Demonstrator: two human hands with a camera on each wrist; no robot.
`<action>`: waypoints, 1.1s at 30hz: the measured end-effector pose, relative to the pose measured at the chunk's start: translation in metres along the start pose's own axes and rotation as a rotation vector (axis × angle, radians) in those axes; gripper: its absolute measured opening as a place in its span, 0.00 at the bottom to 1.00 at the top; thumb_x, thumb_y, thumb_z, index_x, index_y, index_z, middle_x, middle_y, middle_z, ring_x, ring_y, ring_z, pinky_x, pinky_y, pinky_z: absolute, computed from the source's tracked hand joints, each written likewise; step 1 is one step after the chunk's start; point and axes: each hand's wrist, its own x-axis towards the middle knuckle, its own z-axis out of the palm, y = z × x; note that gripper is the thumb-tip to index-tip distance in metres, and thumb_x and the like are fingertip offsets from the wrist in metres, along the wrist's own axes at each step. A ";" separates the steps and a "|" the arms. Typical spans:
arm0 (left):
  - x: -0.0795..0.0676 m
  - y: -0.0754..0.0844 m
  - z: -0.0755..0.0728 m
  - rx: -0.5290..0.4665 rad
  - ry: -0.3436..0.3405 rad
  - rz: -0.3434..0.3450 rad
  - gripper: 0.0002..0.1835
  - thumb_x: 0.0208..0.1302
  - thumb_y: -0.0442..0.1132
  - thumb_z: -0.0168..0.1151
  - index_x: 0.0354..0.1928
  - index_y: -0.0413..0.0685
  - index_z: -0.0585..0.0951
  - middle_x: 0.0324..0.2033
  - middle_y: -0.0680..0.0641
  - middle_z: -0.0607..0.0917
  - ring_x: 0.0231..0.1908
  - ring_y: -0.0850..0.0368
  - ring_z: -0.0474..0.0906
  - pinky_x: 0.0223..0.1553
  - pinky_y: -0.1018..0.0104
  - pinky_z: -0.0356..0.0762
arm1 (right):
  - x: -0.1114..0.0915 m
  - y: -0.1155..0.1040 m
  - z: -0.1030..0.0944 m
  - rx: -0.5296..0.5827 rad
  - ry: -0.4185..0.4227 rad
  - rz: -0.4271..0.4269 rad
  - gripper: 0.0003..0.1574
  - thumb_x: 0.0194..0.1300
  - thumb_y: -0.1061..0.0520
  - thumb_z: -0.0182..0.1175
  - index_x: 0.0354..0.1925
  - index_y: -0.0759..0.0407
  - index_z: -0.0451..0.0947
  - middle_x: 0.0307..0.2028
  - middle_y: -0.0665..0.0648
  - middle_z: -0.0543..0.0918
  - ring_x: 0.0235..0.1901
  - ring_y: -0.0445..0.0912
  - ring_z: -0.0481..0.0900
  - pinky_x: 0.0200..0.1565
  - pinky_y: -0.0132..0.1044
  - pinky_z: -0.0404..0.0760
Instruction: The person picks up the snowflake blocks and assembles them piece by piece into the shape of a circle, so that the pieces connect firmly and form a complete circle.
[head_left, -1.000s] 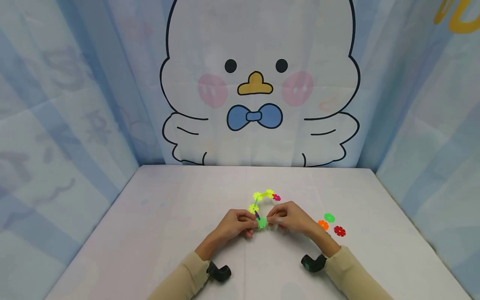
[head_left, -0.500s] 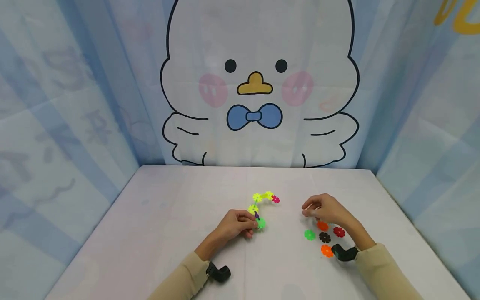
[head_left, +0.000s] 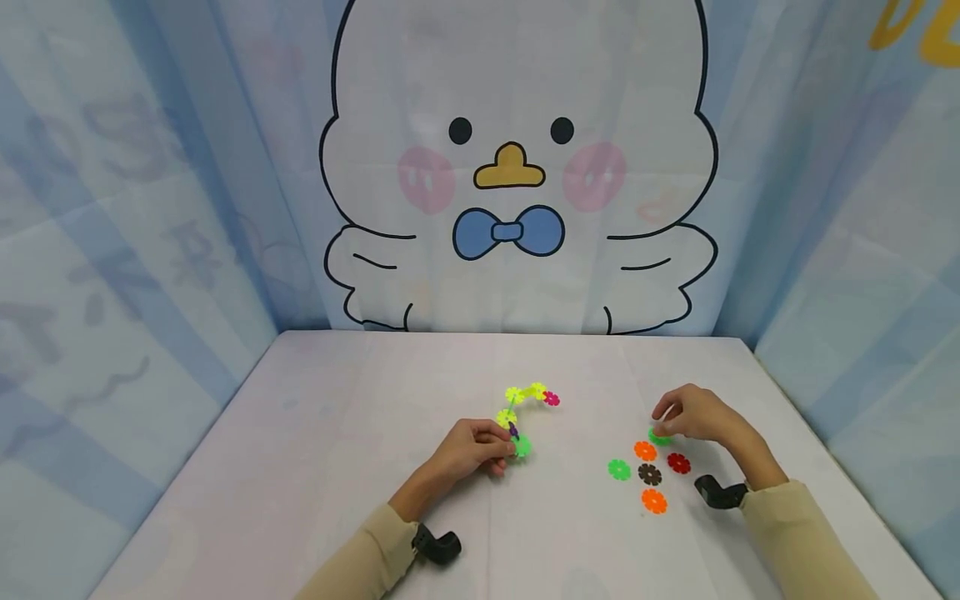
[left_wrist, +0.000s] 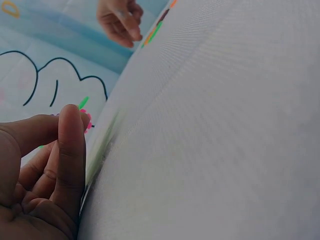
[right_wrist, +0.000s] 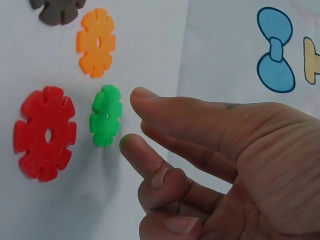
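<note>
My left hand (head_left: 472,446) pinches a light green notched plastic disc (head_left: 523,447) between thumb and fingers. That disc ends a curved chain of linked discs: a purple disc (head_left: 513,431), several yellow discs (head_left: 507,417) and a pink disc (head_left: 551,398). In the left wrist view the fingers hide most of the chain. My right hand (head_left: 699,414) hovers over a loose green disc (right_wrist: 106,116), thumb and forefinger parted with nothing between them. In the right wrist view this disc lies just beyond the fingertips, beside a red disc (right_wrist: 46,134).
More loose discs lie on the white table (head_left: 360,467) near my right hand: two orange discs (head_left: 654,501), a dark brown disc (head_left: 649,475) and another green disc (head_left: 618,470). A cartoon-printed cloth (head_left: 517,283) hangs behind the table, with curtains at both sides.
My right hand has left the chain and moved right to the loose discs. One green disc now lies left of the brown disc. My left hand keeps its pinch and place.
</note>
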 end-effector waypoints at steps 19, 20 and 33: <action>0.000 0.001 0.000 -0.001 -0.002 0.010 0.09 0.69 0.34 0.71 0.47 0.36 0.86 0.28 0.52 0.89 0.25 0.63 0.83 0.33 0.70 0.88 | -0.002 -0.004 0.009 -0.015 0.000 0.073 0.15 0.62 0.56 0.77 0.42 0.63 0.86 0.41 0.64 0.87 0.40 0.52 0.80 0.43 0.45 0.84; 0.000 0.001 0.000 -0.003 -0.004 0.012 0.09 0.69 0.33 0.71 0.47 0.36 0.86 0.27 0.52 0.89 0.25 0.63 0.83 0.32 0.70 0.88 | -0.001 -0.004 0.010 -0.015 -0.001 0.078 0.15 0.62 0.56 0.77 0.42 0.63 0.86 0.41 0.64 0.87 0.40 0.52 0.80 0.43 0.45 0.84; 0.000 0.001 0.000 -0.018 -0.019 0.031 0.09 0.70 0.32 0.70 0.47 0.34 0.85 0.27 0.51 0.89 0.24 0.63 0.84 0.32 0.72 0.87 | 0.000 -0.001 0.013 0.008 0.005 0.086 0.18 0.62 0.56 0.77 0.45 0.65 0.84 0.46 0.70 0.87 0.43 0.57 0.82 0.45 0.49 0.86</action>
